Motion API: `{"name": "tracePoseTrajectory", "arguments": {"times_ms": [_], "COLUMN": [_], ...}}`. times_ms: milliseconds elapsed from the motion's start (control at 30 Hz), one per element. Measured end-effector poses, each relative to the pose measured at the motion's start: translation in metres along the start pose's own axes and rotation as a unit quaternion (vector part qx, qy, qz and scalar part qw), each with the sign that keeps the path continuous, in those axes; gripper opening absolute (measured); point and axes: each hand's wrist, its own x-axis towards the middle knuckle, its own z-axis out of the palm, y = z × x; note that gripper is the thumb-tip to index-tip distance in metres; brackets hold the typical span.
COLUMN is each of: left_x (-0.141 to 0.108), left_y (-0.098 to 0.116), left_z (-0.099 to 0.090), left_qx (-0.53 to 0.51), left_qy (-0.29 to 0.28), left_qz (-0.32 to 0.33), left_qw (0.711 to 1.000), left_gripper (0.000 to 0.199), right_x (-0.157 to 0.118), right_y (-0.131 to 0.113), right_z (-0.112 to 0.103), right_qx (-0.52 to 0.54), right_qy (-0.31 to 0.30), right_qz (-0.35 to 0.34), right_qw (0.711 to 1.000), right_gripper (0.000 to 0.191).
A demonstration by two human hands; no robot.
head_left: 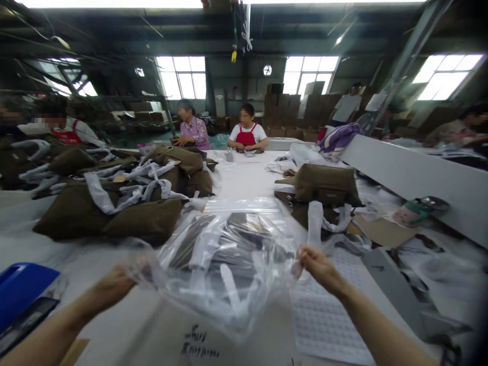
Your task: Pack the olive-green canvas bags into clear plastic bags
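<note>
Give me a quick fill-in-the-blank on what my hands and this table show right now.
1. Both hands hold a clear ____ bag.
2. The left hand and right hand grip its ____ edges.
3. The bin at left is ____.
4. The bags piled left are ____ coloured.

Missing: plastic; opposite; blue; olive
</note>
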Motion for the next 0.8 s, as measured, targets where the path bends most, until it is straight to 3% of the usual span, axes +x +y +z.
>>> {"name": "tracePoseTrajectory", "arguments": {"times_ms": [67, 133, 233, 333, 467, 600, 700, 800], "left_x": [-0.024, -0.041, -0.054, -0.061, -0.071, -0.071, -0.059, -0.043], "left_y": [-0.051, -0.090, -0.113, -0.103, -0.073, -0.044, -0.024, -0.005], "left_z": [0.021, 0.045, 0.066, 0.063, 0.043, 0.032, 0.046, 0.084], "left_qx": [0.117, 0.174, 0.189, 0.200, 0.221, 0.238, 0.213, 0.171], "left_qy": [-0.153, -0.248, -0.273, -0.265, -0.306, -0.301, -0.243, -0.219], "left_qz": [-0.029, -0.052, -0.075, -0.083, -0.106, -0.108, -0.070, -0.033], "left_qw": [0.981, 0.952, 0.940, 0.940, 0.920, 0.917, 0.944, 0.960], "left_gripper": [0.045, 0.048, 0.043, 0.037, 0.036, 0.036, 0.029, 0.027], "right_x": [-0.037, -0.062, -0.079, -0.083, -0.089, -0.109, -0.129, -0.149], "right_y": [0.056, 0.098, 0.120, 0.113, 0.097, 0.091, 0.092, 0.094], "right_z": [0.007, 0.018, 0.029, 0.029, 0.017, -0.005, -0.023, -0.034], "right_qx": [-0.073, -0.120, -0.150, -0.130, -0.118, -0.087, -0.124, -0.160], "right_qy": [-0.055, -0.084, -0.101, -0.091, -0.082, 0.065, 0.177, 0.248], "right_qz": [0.060, 0.095, 0.118, 0.115, 0.035, 0.024, 0.044, 0.055], "right_qw": [0.994, 0.985, 0.976, 0.981, 0.989, 0.994, 0.975, 0.954], "right_gripper": [0.038, 0.037, 0.028, 0.029, 0.041, 0.036, 0.022, 0.023]}}
